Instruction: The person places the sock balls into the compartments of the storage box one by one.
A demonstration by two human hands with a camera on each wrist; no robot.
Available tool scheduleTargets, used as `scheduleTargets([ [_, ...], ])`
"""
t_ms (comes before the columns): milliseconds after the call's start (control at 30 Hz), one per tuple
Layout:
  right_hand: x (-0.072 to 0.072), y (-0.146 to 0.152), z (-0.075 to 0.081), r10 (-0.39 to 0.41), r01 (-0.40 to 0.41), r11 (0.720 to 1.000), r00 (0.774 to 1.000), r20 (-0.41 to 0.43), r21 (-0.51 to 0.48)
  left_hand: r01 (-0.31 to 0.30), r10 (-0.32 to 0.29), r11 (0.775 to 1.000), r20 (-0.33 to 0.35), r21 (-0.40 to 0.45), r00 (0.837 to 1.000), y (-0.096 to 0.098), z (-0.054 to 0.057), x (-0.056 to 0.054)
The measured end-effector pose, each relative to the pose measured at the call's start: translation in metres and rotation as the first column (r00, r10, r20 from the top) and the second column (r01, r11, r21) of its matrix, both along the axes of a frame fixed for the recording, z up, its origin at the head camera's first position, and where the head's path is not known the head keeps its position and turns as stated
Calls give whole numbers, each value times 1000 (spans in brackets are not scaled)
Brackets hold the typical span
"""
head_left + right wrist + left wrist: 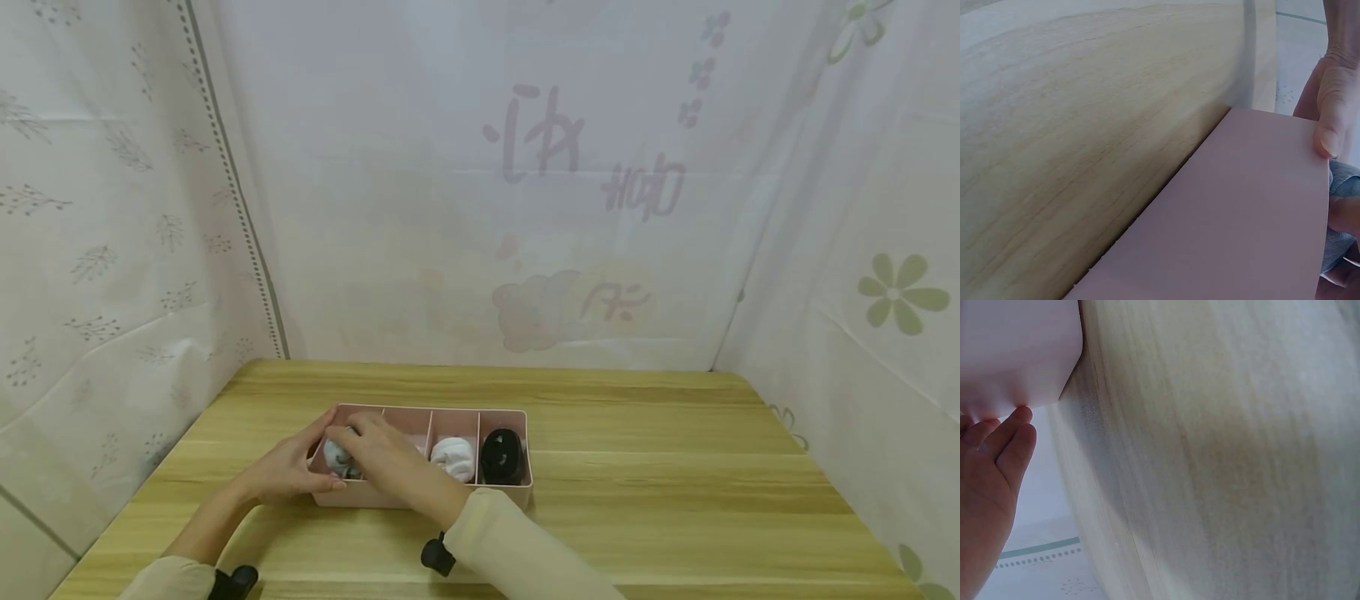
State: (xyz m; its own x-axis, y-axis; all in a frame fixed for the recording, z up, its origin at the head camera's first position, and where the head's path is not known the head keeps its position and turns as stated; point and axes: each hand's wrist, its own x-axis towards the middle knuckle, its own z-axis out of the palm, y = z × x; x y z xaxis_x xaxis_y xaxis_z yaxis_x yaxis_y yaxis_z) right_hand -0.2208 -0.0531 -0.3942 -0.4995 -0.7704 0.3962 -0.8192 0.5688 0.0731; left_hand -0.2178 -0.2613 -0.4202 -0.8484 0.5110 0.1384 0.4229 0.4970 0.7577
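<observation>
A pink divided box [352, 498] stands on the table, with a grey rolled cloth bundle [337, 457] in its leftmost compartment. My left hand [281, 472] grips the box's left end, thumb at the front rim and fingers along the side. In the left wrist view those fingertips [1021, 414] touch the pink wall. Reaching over the front rim, my right hand [393, 462] has its fingers on the grey bundle. The right wrist view shows part of that bundle [1340, 178] between thumb and fingers; the right hand hides the second compartment in part.
A white rolled cloth bundle [453, 458] sits in the third compartment. A black rolled bundle [502, 457] fills the rightmost one. The wooden table [660, 492] extends to the right of the box, and patterned curtains [390, 208] hang behind and at both sides.
</observation>
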Motion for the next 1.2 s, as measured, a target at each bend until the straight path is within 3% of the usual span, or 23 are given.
scheduleTargets([
  [200,2,-5,0,-43,42,996,999,13,79,1,-1,1000,1,4,1000,0,-1,0],
  [433,3,-8,1,-46,44,986,999,9,164,-20,19,999,-11,-49,1000,0,-1,1],
  [867,3,-11,3,-75,68,964,997,17,257,-36,35,998,-30,-54,999,1,1,1],
  [1200,3,-13,6,-130,84,945,983,127,317,-50,48,996,-29,-71,998,0,1,1],
])
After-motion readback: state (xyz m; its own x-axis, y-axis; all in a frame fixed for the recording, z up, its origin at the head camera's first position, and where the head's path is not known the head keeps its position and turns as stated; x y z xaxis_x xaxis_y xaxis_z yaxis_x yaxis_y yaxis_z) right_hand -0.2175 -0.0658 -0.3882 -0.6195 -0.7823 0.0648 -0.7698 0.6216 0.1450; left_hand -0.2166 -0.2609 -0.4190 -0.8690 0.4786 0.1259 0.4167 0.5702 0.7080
